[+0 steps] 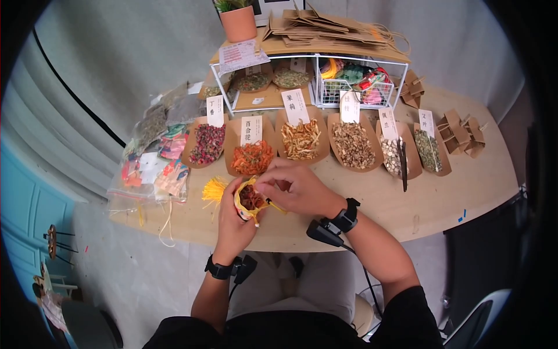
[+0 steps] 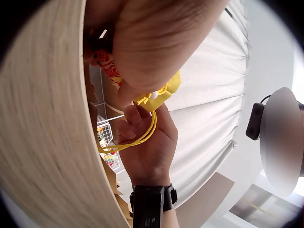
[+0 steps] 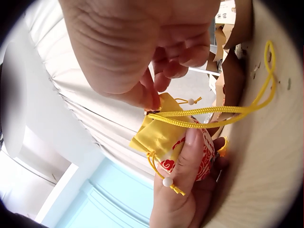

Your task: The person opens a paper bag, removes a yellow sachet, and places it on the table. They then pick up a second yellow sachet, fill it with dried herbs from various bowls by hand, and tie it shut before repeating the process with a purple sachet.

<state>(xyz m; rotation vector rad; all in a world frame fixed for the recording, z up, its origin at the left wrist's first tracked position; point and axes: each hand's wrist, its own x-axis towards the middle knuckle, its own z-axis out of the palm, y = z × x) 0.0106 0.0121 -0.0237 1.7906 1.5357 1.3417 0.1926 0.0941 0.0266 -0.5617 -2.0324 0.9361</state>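
A small yellow drawstring pouch (image 1: 238,202) with a red pattern is held mouth-up by my left hand (image 1: 237,225), fingers curled round it. Dark reddish dried pieces (image 1: 250,198) fill its mouth. My right hand (image 1: 302,189) pinches at the pouch's edge; in the right wrist view, its thumb and fingertips meet the yellow cloth (image 3: 164,135). Whether they also pinch a dried piece cannot be told. Yellow cords (image 3: 209,111) loop out from the pouch, with white beads on thinner strings. A yellow tassel (image 1: 215,189) shows beside my left hand.
Labelled paper trays of dried herbs stand behind my hands, including orange flowers (image 1: 251,157) and rosebuds (image 1: 208,143). Dark tongs (image 1: 403,164) lie across a right-hand tray. Plastic bags (image 1: 152,168) lie at left; a white-framed shelf (image 1: 317,81) stands at the back.
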